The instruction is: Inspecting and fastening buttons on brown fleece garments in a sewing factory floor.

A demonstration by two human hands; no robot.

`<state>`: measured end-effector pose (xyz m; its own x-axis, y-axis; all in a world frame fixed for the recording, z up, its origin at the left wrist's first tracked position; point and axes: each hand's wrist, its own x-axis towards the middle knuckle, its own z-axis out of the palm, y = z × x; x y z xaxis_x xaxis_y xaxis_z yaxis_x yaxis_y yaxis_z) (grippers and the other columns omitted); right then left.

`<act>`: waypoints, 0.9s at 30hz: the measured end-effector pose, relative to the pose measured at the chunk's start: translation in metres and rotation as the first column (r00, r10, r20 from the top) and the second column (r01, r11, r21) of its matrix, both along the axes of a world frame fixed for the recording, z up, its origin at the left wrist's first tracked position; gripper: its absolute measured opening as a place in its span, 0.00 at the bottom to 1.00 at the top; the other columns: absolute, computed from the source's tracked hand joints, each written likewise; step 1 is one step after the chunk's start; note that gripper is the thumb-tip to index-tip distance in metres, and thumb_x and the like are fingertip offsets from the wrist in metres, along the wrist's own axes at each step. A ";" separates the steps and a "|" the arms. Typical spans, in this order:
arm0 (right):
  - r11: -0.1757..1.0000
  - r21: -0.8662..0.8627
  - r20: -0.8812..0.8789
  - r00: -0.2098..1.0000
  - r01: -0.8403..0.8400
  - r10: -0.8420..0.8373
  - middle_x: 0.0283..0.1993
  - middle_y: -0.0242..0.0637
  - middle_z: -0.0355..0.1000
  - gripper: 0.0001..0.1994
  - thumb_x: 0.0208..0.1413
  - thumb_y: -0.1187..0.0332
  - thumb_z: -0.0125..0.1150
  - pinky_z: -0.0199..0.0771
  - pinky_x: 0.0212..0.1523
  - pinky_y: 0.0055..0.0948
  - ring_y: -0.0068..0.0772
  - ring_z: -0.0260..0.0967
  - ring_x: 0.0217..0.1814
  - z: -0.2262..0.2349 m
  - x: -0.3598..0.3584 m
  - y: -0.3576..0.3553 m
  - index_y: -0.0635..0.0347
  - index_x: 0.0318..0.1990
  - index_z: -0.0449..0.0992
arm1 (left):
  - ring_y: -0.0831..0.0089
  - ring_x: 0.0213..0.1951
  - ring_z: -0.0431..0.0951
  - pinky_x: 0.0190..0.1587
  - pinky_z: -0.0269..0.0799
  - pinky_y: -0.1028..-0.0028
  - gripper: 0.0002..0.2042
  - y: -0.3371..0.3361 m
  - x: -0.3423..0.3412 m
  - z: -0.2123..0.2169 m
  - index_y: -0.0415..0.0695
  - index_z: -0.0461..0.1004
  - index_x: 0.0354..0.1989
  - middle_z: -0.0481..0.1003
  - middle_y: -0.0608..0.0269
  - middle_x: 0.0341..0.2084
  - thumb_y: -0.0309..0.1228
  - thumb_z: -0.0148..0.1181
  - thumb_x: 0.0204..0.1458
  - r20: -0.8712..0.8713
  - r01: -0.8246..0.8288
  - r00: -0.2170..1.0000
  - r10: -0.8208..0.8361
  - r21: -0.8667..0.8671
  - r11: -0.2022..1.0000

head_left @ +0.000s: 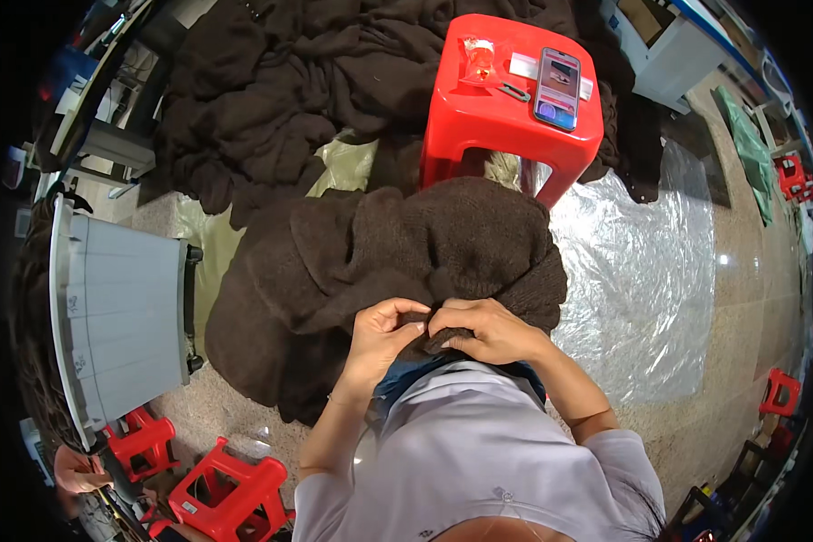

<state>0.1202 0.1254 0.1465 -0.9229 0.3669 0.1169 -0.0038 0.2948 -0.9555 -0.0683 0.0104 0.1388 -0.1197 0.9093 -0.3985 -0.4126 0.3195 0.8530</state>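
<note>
A dark brown knitted garment (406, 239) lies bunched over my lap. Close together at its near edge are my left hand (384, 336) and my right hand (483, 330). The left thumb and forefinger pinch at the knit, their tips almost meeting the right hand. My right hand is curled over a fold of the same knit, with the thumb underneath. Whether anything small sits between the fingertips cannot be made out.
Ahead stands a red plastic stool (515, 126) bearing a phone (558, 88), a small clip-like tool (515, 92) and a packet (481, 61). A brown knit heap (271, 99) spreads behind. Left is a grey wheeled bin (126, 312); clear plastic sheeting (641, 289) covers floor at right.
</note>
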 end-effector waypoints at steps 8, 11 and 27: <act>0.956 0.231 0.034 0.981 0.179 -0.192 0.35 0.39 0.71 0.17 0.45 0.79 0.66 0.70 0.30 0.38 0.46 0.73 0.34 0.003 -0.004 -0.012 0.57 0.44 0.76 | 0.84 0.35 0.77 0.35 0.73 0.83 0.07 -0.001 0.006 -0.023 0.32 0.79 0.38 0.80 0.63 0.36 0.12 0.58 0.53 -0.336 -0.116 0.936 0.100 -0.026 0.993; 0.943 0.194 -0.066 0.962 0.272 -0.264 0.34 0.38 0.69 0.18 0.43 0.78 0.67 0.70 0.29 0.37 0.44 0.72 0.32 -0.002 -0.005 -0.011 0.56 0.44 0.76 | 0.81 0.35 0.78 0.39 0.73 0.83 0.07 -0.002 0.006 -0.021 0.33 0.79 0.37 0.80 0.64 0.34 0.12 0.59 0.52 -0.172 -0.154 0.974 0.146 -0.034 0.988; 0.886 0.288 -0.081 0.931 0.365 -0.357 0.33 0.40 0.72 0.19 0.43 0.80 0.64 0.73 0.28 0.35 0.44 0.74 0.31 -0.008 -0.007 -0.024 0.57 0.46 0.77 | 0.82 0.34 0.76 0.41 0.71 0.81 0.07 0.020 0.016 -0.038 0.35 0.79 0.39 0.79 0.65 0.33 0.16 0.59 0.53 0.063 -0.429 0.901 0.429 -0.011 0.903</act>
<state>0.1134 0.1016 0.1386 -0.7286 0.6199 0.2914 0.1341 0.5463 -0.8268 -0.0524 0.0308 0.1005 -0.4734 0.7768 -0.4152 -0.5615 0.0971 0.8218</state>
